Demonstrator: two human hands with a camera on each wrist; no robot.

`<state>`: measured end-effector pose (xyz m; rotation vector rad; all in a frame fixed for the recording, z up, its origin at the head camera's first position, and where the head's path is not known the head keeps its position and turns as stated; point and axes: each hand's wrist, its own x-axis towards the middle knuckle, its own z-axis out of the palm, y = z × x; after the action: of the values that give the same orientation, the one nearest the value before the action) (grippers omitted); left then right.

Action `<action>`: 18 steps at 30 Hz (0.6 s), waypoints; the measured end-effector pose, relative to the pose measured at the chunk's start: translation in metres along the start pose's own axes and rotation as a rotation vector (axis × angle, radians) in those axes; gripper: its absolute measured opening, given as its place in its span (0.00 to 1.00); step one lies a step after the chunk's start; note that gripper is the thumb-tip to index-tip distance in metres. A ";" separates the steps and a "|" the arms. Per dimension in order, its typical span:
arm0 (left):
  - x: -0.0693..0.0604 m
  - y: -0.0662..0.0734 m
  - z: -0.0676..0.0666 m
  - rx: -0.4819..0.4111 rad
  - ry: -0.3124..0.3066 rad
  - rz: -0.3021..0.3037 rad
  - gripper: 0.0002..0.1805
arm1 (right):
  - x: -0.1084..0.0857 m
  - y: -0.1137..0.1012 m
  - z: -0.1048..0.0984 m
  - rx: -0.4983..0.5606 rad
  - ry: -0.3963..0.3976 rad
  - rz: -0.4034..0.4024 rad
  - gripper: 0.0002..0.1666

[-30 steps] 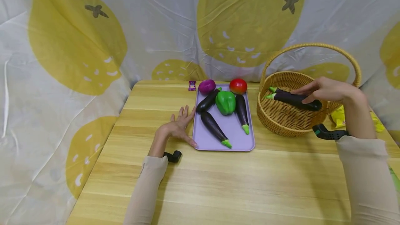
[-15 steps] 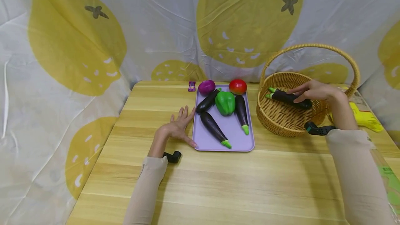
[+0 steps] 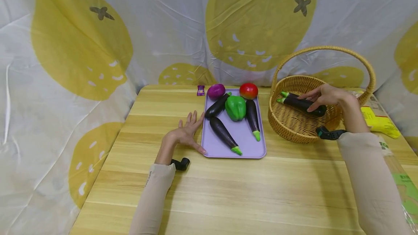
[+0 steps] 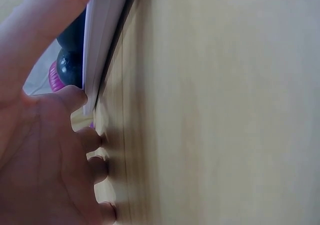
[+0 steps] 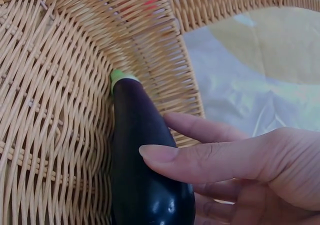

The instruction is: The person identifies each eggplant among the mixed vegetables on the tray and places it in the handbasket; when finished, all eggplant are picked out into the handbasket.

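My right hand (image 3: 331,95) reaches into the wicker basket (image 3: 285,131) and holds a dark eggplant (image 5: 132,120) between thumb and fingers. The eggplant's green stem end points left, toward the basket wall. Behind it lies a second eggplant (image 3: 285,94), mostly hidden. My left hand (image 3: 184,134) is spread beside the lilac tray (image 3: 246,151), its thumb and forefinger at the tray's left edge and other fingertips on the table. On the tray are three eggplants (image 3: 223,132), a green bell pepper (image 3: 236,108), a purple onion (image 3: 216,91) and a red round fruit (image 3: 249,91).
A small purple wrapped candy (image 3: 200,90) lies behind the tray's left corner. Right of the basket are a yellow packet (image 3: 380,122) and a bag with green print (image 3: 406,191). The basket's tall handle (image 3: 326,48) arches over the right hand. A lemon-print curtain (image 3: 183,28) hangs behind the table.
My right hand has moved left and lowered the eggplant deeper into the basket, beside the other one; it has barely moved in the last half second. The left hand and tray stayed put.
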<state>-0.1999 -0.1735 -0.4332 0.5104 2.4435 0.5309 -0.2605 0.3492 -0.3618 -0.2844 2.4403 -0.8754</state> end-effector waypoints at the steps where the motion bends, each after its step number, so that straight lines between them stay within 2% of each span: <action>1: 0.000 0.000 0.000 0.000 0.001 0.001 0.83 | 0.000 0.000 0.000 -0.010 0.003 -0.001 0.37; 8: -0.002 0.001 0.000 -0.001 -0.003 -0.002 0.83 | 0.004 0.000 0.003 -0.087 0.039 0.007 0.38; 18: -0.001 0.000 0.000 0.005 -0.004 -0.001 0.83 | 0.007 -0.002 0.008 -0.064 0.046 0.031 0.33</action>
<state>-0.1994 -0.1736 -0.4325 0.5115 2.4418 0.5235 -0.2624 0.3409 -0.3683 -0.2514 2.5115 -0.8004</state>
